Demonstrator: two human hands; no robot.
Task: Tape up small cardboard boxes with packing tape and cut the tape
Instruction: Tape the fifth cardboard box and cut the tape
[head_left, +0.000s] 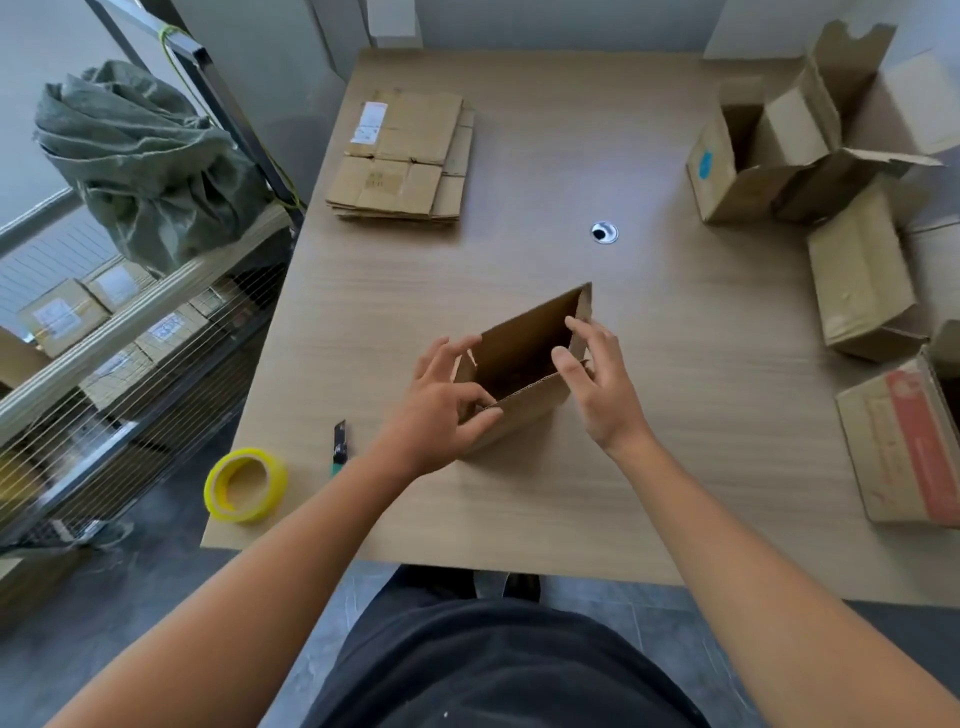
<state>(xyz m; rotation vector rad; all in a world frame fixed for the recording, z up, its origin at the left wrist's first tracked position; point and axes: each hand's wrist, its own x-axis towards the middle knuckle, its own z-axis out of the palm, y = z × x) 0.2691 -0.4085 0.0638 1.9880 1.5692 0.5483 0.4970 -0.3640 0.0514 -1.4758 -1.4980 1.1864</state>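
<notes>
A small brown cardboard box (524, 348) stands open-topped on the wooden table (571, 493) in front of me. My left hand (441, 410) grips its near left corner, thumb over the front wall's edge. My right hand (597, 384) pinches the right side flap between thumb and fingers. A yellow roll of packing tape (245, 485) lies flat at the table's near left corner. A small utility knife (339, 448) with a green end lies between the roll and my left wrist.
A stack of flattened cartons (405, 156) lies at the far left of the table. Several made-up and open boxes (795, 156) crowd the right edge. A cable hole (604, 232) sits mid-table. A wire rack (104, 374) with parcels and a green sack (140, 156) stands to the left.
</notes>
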